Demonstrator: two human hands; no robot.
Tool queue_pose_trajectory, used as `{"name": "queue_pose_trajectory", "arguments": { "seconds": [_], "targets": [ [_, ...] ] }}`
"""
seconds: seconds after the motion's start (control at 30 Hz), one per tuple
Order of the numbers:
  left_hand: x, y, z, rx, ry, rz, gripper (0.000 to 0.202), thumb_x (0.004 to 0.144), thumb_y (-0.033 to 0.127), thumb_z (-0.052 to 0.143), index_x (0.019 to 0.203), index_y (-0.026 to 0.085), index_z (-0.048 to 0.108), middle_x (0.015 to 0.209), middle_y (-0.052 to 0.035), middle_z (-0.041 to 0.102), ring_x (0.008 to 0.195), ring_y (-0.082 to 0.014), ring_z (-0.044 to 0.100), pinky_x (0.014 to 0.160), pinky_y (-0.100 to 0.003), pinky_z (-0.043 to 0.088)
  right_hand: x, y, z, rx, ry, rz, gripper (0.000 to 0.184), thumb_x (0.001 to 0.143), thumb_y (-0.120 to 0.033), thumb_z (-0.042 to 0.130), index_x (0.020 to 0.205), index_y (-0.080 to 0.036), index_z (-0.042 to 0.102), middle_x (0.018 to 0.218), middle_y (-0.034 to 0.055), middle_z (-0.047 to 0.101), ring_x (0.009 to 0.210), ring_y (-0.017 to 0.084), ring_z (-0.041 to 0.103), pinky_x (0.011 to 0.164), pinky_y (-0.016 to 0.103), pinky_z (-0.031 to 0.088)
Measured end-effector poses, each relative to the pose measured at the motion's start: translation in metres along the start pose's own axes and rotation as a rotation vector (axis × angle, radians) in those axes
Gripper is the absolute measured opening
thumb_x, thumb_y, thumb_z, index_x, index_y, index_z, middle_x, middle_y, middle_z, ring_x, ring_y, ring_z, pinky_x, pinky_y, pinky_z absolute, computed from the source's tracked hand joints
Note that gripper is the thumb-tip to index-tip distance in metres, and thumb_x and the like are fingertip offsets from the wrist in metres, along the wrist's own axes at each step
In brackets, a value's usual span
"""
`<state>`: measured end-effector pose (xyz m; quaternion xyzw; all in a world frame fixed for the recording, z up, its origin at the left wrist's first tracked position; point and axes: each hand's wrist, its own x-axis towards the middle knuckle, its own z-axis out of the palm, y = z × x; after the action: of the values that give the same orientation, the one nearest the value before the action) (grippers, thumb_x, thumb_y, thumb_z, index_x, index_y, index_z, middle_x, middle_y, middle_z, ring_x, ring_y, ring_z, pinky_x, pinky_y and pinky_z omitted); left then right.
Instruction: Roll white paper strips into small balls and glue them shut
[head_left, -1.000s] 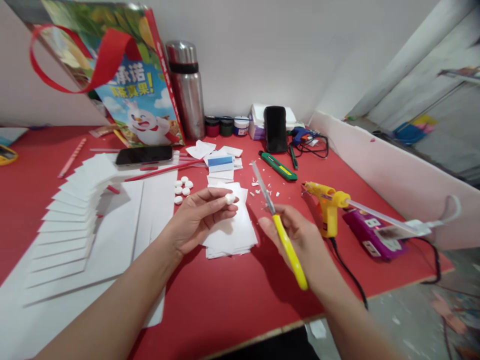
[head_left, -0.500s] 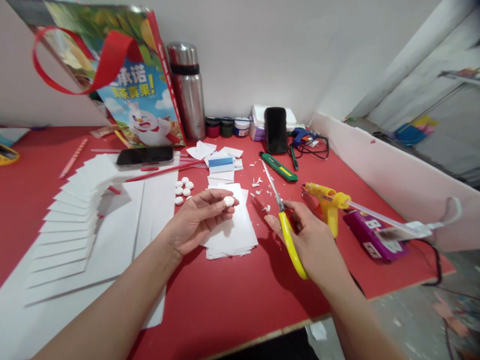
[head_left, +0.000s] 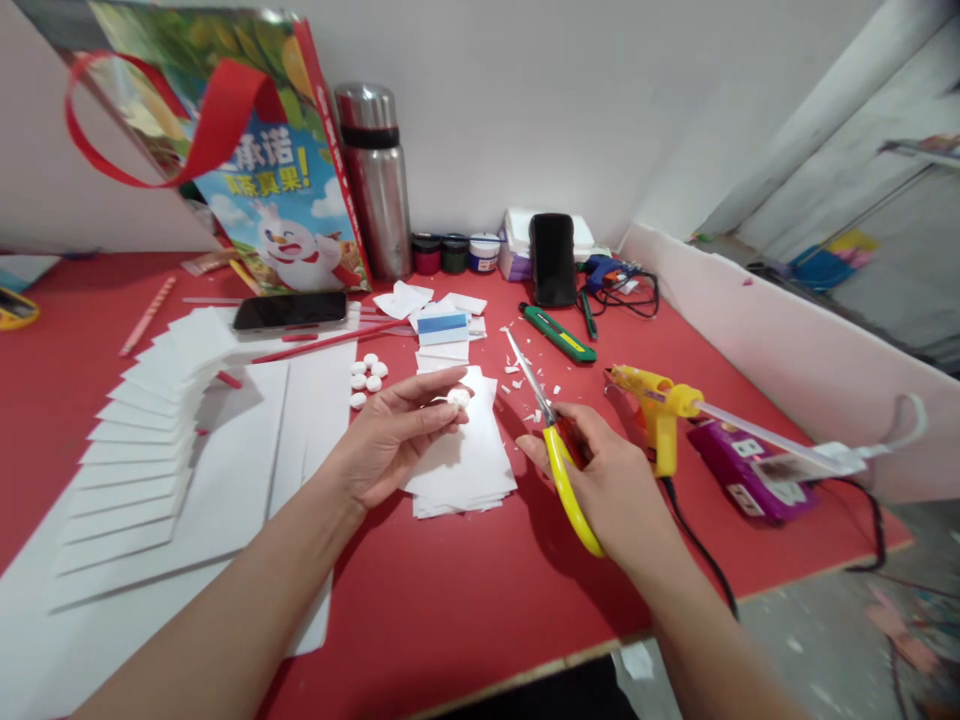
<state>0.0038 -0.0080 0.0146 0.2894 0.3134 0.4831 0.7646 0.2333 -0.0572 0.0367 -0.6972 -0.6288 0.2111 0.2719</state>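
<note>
Between the thumb and fingers of my left hand [head_left: 397, 430] is a small round white piece [head_left: 458, 398], held above a stack of white paper sheets [head_left: 465, 465]. My right hand [head_left: 600, 470] grips yellow-handled scissors [head_left: 568, 490], their blades pointing away to the upper left and looking closed. The blade tips are apart from the white piece. Several similar round white pieces [head_left: 373, 383] lie just beyond my left hand. White paper scraps [head_left: 517, 370] are scattered around the scissors' blades.
A yellow glue gun [head_left: 656, 400] and a purple box [head_left: 742, 470] sit at the right. A green utility knife [head_left: 559, 335] lies farther back. White stepped pieces [head_left: 139, 450] are fanned out at the left, near a phone [head_left: 290, 312]. A steel flask [head_left: 377, 190] stands behind.
My right hand and the scissors have shifted slightly left, toward my left hand. The white piece has turned a little in my left fingers.
</note>
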Motion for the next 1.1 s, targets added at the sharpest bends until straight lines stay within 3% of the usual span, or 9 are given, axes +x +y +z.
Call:
{"name": "queue_pose_trajectory", "arguments": {
  "seconds": [0.33,0.5,0.77,1.1],
  "targets": [
    [0.001,0.0,0.007,-0.035,0.085,0.017,0.014,0.074,0.008,0.084,0.086,0.016,0.08,0.087,-0.0036,0.08,0.085,-0.0153,0.077,0.084,-0.02,0.061,-0.002,-0.009,-0.005,0.006,-0.099,0.009,0.048,0.082,-0.058,0.071,0.113,-0.023,0.061,0.088,0.0025,0.069,0.074,0.019,0.064,0.065,0.028,0.048],
    [-0.001,0.002,0.009,0.009,0.063,0.005,0.026,0.071,0.009,0.086,0.095,0.014,0.08,0.089,-0.0049,0.079,0.081,-0.0157,0.077,0.075,-0.019,0.062,-0.01,-0.012,-0.008,0.026,-0.141,-0.105,0.045,0.085,-0.05,0.07,0.116,-0.022,0.054,0.089,0.0016,0.065,0.072,0.017,0.061,0.066,0.027,0.048],
    [-0.001,-0.002,0.009,0.03,0.052,0.018,0.018,0.07,0.009,0.086,0.084,0.015,0.077,0.085,-0.0037,0.079,0.082,-0.0162,0.076,0.089,-0.03,0.06,-0.014,-0.02,0.002,-0.039,-0.185,-0.171,0.046,0.084,-0.056,0.071,0.113,-0.023,0.055,0.099,0.005,0.065,0.086,0.022,0.063,0.073,0.033,0.048],
    [-0.001,-0.001,0.009,0.096,0.03,0.041,0.018,0.068,0.011,0.088,0.081,0.014,0.077,0.079,-0.0017,0.076,0.073,-0.012,0.072,0.078,-0.022,0.058,-0.016,-0.022,0.003,-0.11,-0.177,-0.257,0.05,0.083,-0.052,0.074,0.118,-0.022,0.054,0.102,0.0066,0.064,0.092,0.025,0.063,0.077,0.036,0.048]
  ]
}}
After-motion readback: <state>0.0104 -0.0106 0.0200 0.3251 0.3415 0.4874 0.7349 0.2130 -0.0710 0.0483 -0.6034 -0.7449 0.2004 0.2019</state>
